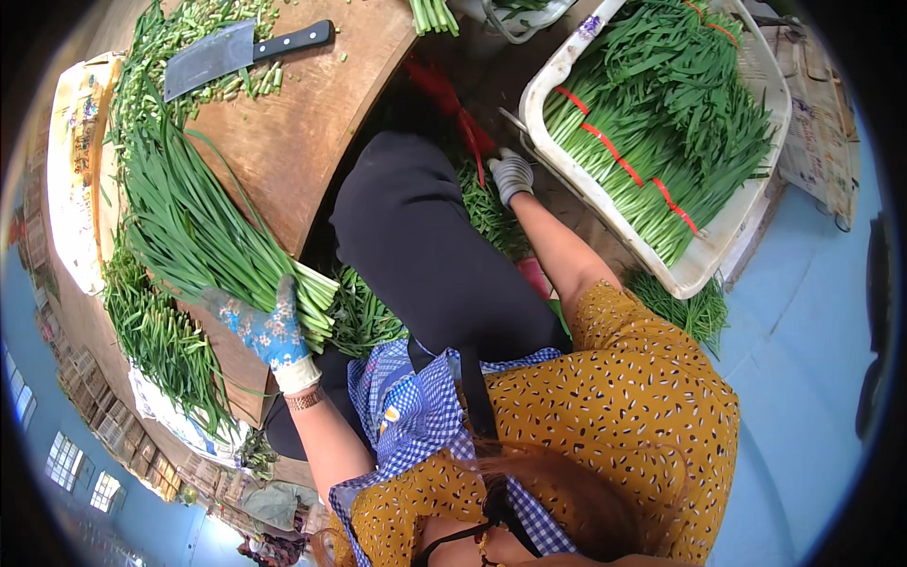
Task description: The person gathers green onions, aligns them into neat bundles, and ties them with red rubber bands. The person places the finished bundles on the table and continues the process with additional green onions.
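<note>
My left hand (266, 333), in a blue floral glove, grips a loose bunch of garlic chives (195, 205) near its pale cut stem ends. The leaves of this bunch lie across the edge of a round wooden table (262, 149). Beyond my knee, my right hand (511, 177) in a grey-and-white striped glove reaches down to a bundle of thin red tie strips (457, 106). Its fingertips are right at the strips; whether they pinch one cannot be told. A cleaver (212, 60) with a black handle rests on chopped stem ends (244, 83) on the table.
To the right, a white plastic crate (737, 223) holds chive bunches (638, 135) bound with red ties. Loose greens (496, 205) lie low beside my legs, and more chives (684, 308) sit below the crate. Short trimmed greens (163, 333) pile at the table's left edge.
</note>
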`<control>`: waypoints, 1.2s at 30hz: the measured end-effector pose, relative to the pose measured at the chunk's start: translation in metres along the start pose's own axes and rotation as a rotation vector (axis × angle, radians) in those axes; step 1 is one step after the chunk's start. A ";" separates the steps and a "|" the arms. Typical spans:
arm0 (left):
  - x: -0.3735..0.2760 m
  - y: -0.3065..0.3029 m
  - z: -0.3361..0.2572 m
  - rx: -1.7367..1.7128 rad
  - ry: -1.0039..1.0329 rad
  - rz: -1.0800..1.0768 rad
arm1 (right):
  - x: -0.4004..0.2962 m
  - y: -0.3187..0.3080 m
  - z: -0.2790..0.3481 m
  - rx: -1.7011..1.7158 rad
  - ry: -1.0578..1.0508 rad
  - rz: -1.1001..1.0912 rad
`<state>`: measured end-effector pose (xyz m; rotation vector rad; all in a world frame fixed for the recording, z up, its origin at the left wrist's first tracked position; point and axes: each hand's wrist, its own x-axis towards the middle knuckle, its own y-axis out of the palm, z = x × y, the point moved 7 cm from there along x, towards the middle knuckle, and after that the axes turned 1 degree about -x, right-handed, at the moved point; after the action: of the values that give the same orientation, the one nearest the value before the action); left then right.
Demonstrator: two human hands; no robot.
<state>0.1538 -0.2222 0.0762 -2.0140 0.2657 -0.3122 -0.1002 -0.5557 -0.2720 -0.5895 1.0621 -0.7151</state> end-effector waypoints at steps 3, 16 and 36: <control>0.000 -0.004 -0.006 0.008 0.000 0.013 | 0.015 0.003 0.024 -0.091 0.058 0.057; -0.003 -0.006 -0.006 -0.076 -0.089 0.001 | -0.011 -0.025 0.030 0.029 -0.052 -0.107; -0.073 -0.091 -0.112 -0.777 -0.031 -0.025 | -0.281 -0.253 0.155 1.047 -0.576 0.063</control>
<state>0.0525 -0.2526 0.1983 -2.7856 0.3817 -0.2050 -0.1035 -0.4881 0.1309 0.1588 0.0886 -0.8600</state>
